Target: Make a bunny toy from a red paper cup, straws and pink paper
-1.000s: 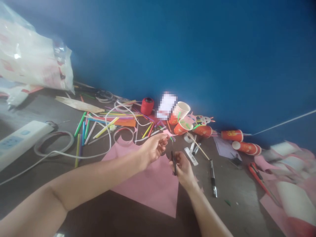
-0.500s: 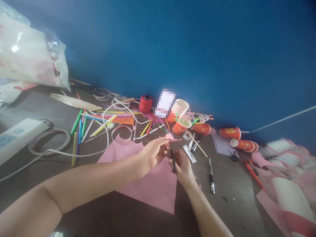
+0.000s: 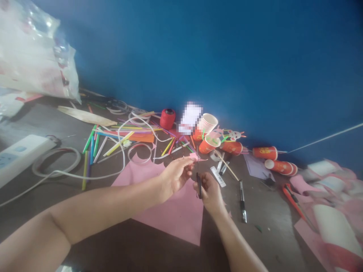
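Between the thumb and fingers of my left hand (image 3: 177, 173) is pinched a small piece of pink paper (image 3: 195, 155). My right hand (image 3: 210, 190) grips a pair of dark-handled scissors (image 3: 199, 185), whose blades point away from me and meet the paper piece. Whether the blades are parted is too fine to tell. Under both hands lies a large sheet of pink paper (image 3: 176, 219) with a cut, jagged far edge. A black pen (image 3: 242, 204) rests on the table to the right of my right hand.
Colored sticks (image 3: 127, 136), a white cable (image 3: 93, 176) and a red thread spool (image 3: 167, 119) lie beyond my left arm. Red paper cups (image 3: 210, 143) stand and lie at the back. A power strip (image 3: 24, 155) is left; a red utility knife (image 3: 296, 202) and paper scraps are right.
Both hands stay almost in place, with the scissors still at the pink piece. Otherwise only a very slight shift of the view shows.
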The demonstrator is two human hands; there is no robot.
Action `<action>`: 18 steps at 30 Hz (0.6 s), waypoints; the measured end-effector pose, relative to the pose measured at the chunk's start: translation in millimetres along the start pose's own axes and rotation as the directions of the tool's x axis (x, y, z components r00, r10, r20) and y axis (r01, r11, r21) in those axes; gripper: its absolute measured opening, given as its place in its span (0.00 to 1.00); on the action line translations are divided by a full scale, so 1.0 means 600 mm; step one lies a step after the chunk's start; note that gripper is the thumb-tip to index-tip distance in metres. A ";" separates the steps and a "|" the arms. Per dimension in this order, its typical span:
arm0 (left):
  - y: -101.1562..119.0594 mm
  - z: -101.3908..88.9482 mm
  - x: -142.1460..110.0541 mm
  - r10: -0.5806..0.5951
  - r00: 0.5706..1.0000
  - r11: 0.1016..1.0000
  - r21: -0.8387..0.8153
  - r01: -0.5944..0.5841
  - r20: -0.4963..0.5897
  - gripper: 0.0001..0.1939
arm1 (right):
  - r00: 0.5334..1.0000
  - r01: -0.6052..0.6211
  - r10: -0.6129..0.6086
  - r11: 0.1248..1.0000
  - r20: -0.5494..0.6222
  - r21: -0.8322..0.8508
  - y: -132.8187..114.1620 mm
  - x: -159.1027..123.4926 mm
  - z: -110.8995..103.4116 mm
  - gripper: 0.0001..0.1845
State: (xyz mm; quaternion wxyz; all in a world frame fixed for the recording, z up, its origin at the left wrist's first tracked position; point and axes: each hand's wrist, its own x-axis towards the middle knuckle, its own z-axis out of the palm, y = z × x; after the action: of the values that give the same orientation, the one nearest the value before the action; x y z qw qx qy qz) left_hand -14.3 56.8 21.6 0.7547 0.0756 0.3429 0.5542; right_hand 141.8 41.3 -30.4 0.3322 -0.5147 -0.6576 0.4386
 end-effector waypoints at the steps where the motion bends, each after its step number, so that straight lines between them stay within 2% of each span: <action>1: 0.000 0.001 0.000 0.001 1.000 1.000 -0.001 -0.001 -0.010 0.05 | 1.000 -0.004 0.004 1.000 -0.003 -0.006 0.000 0.000 0.000 0.11; 7: 0.003 0.005 -0.002 0.006 0.999 1.000 0.002 -0.006 -0.042 0.05 | 1.000 -0.010 0.009 1.000 -0.003 -0.025 -0.004 0.002 -0.001 0.10; 18: 0.002 0.004 -0.001 0.001 0.999 1.000 -0.003 -0.001 -0.036 0.04 | 0.999 -0.034 0.034 0.999 -0.008 -0.018 -0.005 0.003 0.002 0.09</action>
State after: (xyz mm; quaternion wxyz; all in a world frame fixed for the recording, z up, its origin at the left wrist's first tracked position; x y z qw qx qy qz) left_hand -14.1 57.1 24.2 0.7483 0.0644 0.3554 0.5564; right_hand 139.2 42.3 -28.3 0.3225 -0.5304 -0.6515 0.4361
